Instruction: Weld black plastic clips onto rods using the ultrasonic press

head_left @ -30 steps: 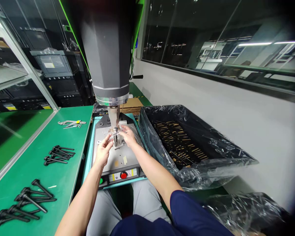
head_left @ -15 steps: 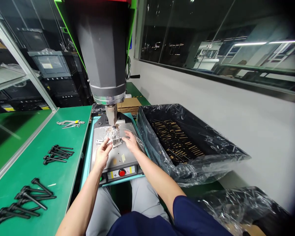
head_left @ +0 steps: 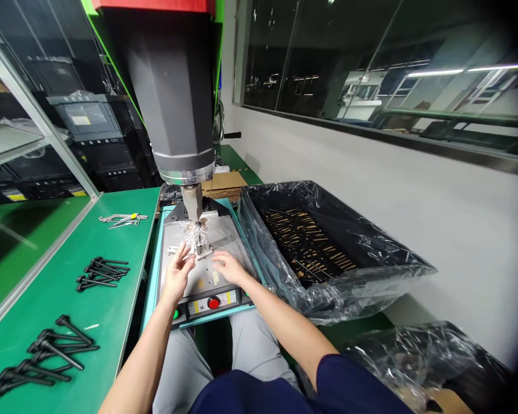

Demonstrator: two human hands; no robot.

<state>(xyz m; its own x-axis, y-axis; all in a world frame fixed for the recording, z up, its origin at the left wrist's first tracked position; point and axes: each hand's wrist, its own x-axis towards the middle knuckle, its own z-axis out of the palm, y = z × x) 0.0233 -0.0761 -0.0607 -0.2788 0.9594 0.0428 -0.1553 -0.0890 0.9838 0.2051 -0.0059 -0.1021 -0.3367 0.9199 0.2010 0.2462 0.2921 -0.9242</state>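
My left hand (head_left: 179,274) is raised beside the metal fixture (head_left: 205,253), fingers apart, with nothing visible in it. To the right of the fixture, my right hand (head_left: 229,267) hovers over the metal base plate (head_left: 224,233), fingers stretched out and also holding nothing I can see. A small dark part (head_left: 199,233) appears upright in the fixture, under the metal tip (head_left: 193,202) of a large grey press head (head_left: 176,109). Crinkled clear film (head_left: 189,231) surrounds the tip's lower end and partly hides the dark part.
A red button (head_left: 213,302) sits at the plate's front. On the left green table (head_left: 125,310) lie black screw-like parts (head_left: 60,345) and tools (head_left: 123,219). At right stands a film-lined black bin (head_left: 259,241) holding many slim parts. Cardboard (head_left: 224,183) lies behind.
My right hand has drawn back from the fixture toward me, its fingers now lower. My left hand's fingers have spread a little. The view has shifted slightly.
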